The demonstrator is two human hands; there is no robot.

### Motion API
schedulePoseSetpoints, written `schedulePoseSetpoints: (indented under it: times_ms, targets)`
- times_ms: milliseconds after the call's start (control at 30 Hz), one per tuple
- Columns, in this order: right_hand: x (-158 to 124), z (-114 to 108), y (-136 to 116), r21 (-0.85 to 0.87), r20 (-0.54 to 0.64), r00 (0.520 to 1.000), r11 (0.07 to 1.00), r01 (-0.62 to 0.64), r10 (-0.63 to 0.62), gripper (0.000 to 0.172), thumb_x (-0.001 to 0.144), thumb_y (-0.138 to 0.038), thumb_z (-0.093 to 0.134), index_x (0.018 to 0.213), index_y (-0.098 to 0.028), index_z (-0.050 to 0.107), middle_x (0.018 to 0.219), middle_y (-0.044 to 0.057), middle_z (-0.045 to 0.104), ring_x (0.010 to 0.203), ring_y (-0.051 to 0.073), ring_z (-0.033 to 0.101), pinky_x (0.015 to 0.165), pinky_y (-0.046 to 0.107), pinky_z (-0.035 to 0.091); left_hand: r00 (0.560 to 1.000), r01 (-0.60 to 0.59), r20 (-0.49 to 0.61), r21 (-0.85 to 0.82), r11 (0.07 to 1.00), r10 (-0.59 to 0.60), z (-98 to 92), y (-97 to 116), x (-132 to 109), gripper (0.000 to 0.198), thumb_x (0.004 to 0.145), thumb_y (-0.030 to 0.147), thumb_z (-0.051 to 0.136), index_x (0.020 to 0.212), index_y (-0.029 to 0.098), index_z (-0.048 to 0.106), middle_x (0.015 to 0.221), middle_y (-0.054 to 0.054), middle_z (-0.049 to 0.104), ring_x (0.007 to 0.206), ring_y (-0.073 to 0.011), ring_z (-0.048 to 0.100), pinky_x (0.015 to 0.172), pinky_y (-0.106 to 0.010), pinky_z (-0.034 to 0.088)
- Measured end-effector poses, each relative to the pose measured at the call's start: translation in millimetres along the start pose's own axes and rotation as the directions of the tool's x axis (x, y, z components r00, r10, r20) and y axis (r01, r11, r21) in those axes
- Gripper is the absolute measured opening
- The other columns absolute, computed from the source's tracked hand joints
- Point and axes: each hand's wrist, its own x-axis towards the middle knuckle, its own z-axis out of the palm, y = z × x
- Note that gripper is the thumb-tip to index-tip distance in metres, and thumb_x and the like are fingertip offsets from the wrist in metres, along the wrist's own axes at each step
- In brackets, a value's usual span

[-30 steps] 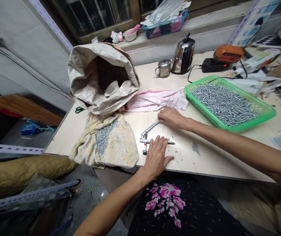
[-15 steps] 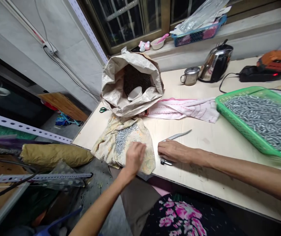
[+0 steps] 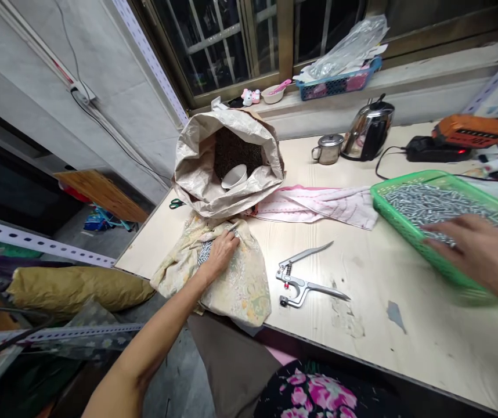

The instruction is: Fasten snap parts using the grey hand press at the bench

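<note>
My left hand (image 3: 222, 251) rests on a patterned yellowish cloth (image 3: 249, 290), over a pile of small silvery metal pieces (image 3: 204, 253) that look like screws. Its fingers are bent together, and whatever lies under them is hidden. At the right, my right hand (image 3: 471, 247) is blurred, with fingers stretched out over the near side of a green plastic basket (image 3: 434, 261). Many thin silvery pieces (image 3: 432, 203) fill that basket. Between the hands, silver snap pliers (image 3: 296, 284) with a spring and a red tip lie spread on the table, untouched.
Behind the cloth stands a large open sack (image 3: 192, 168) holding dark pieces and a white cup (image 3: 234, 176). Scissors (image 3: 176, 203) lie left of it, a pink-white towel (image 3: 318, 203) right. Farther back are a metal mug (image 3: 328, 150), a kettle (image 3: 370, 130) and an orange battery (image 3: 469, 129).
My right hand has let go of the pliers and moved right to the green basket. My left hand has shifted up and left over the pile on the cloth. The view has turned slightly.
</note>
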Motion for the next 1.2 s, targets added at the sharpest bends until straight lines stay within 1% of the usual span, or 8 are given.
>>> schedulePoseSetpoints:
  times_ms: [67,167,267,433,567,667,900,1200]
  targets:
    - [-9.8,30.2,-20.8,-0.138,0.000,0.999,0.989,-0.046,0.047,0.022,0.097,-0.044,0.042,0.108,-0.035,0.059,0.097,0.011,0.058,0.072,0.028,0.058,0.061,0.045,0.045,1.000,-0.011,0.020,-0.018,1.000,0.011,-3.4,-1.7,3.2,0.023,0.096,0.015,0.042,0.083,0.016,0.061,0.092,-0.009,0.062,0.094,-0.0220,0.054,0.083,-0.032,0.044]
    - [-4.8,70.4,-76.1,0.004,0.198,0.979,0.999,0.050,-0.050,0.025,0.100,-0.038,0.041,0.107,-0.026,0.062,0.099,0.010,0.061,0.085,0.025,0.062,0.071,0.039,0.050,0.997,0.044,-0.054,-0.108,0.993,-0.050,-6.8,3.4,2.1,0.020,0.093,0.017,0.045,0.083,0.016,0.062,0.091,-0.009,0.065,0.094,-0.0225,0.056,0.086,-0.035,0.046]
    - [12.2,95.2,-115.8,0.035,0.343,0.930,0.991,0.128,-0.132,0.025,0.101,-0.034,0.042,0.100,-0.021,0.062,0.092,0.008,0.058,0.081,0.021,0.057,0.070,0.035,0.046,0.970,0.142,-0.135,-0.370,0.918,-0.204,-8.3,23.0,-9.6,0.019,0.091,0.022,0.050,0.091,0.016,0.068,0.093,-0.009,0.069,0.091,-0.0219,0.061,0.087,-0.036,0.048]
    - [24.8,118.3,-128.3,-0.029,0.471,0.870,0.983,0.183,-0.148,0.017,0.099,-0.030,0.051,0.093,-0.017,0.061,0.092,0.007,0.058,0.080,0.019,0.054,0.072,0.032,0.040,0.943,0.298,0.139,-0.756,0.583,-0.302,-14.4,75.5,-40.3,0.028,0.085,0.033,0.057,0.101,0.016,0.073,0.091,-0.007,0.073,0.073,-0.0173,0.064,0.070,-0.029,0.051]
    - [23.6,125.5,-133.3,-0.084,0.509,0.852,0.978,0.193,-0.124,0.016,0.099,-0.025,0.049,0.090,-0.016,0.058,0.090,0.006,0.059,0.076,0.018,0.053,0.070,0.032,0.037,0.898,0.411,0.339,-0.875,0.257,-0.281,-14.7,112.5,-52.6,0.035,0.074,0.041,0.067,0.093,0.012,0.073,0.076,-0.005,0.070,0.057,-0.0128,0.057,0.055,-0.025,0.047]
    - [22.7,126.4,-135.9,-0.091,0.488,0.865,0.978,0.188,-0.121,0.015,0.099,-0.022,0.047,0.088,-0.017,0.056,0.087,0.005,0.060,0.074,0.018,0.050,0.068,0.031,0.034,0.878,0.444,0.398,-0.885,0.141,-0.266,-8.2,127.9,-53.1,0.035,0.068,0.043,0.072,0.084,0.012,0.072,0.064,-0.001,0.064,0.051,-0.0103,0.052,0.050,-0.023,0.043]
    - [16.0,122.6,-133.2,-0.052,0.464,0.856,0.958,0.282,-0.227,0.018,0.093,-0.007,0.039,0.086,-0.018,0.051,0.085,0.005,0.057,0.069,0.017,0.043,0.065,0.032,0.031,0.855,0.512,0.468,-0.830,0.223,-0.224,4.8,129.0,-47.5,0.035,0.065,0.045,0.073,0.074,0.012,0.070,0.053,0.002,0.058,0.047,-0.0091,0.047,0.048,-0.022,0.036]
    - [8.7,126.8,-131.3,-0.125,0.426,0.866,0.931,0.344,-0.263,0.025,0.095,-0.003,0.033,0.089,-0.016,0.053,0.082,0.005,0.053,0.069,0.017,0.041,0.062,0.031,0.027,0.876,0.482,0.429,-0.788,0.383,-0.220,5.6,126.1,-42.5,0.034,0.068,0.048,0.070,0.071,0.014,0.070,0.052,0.002,0.057,0.049,-0.0104,0.047,0.048,-0.021,0.033]
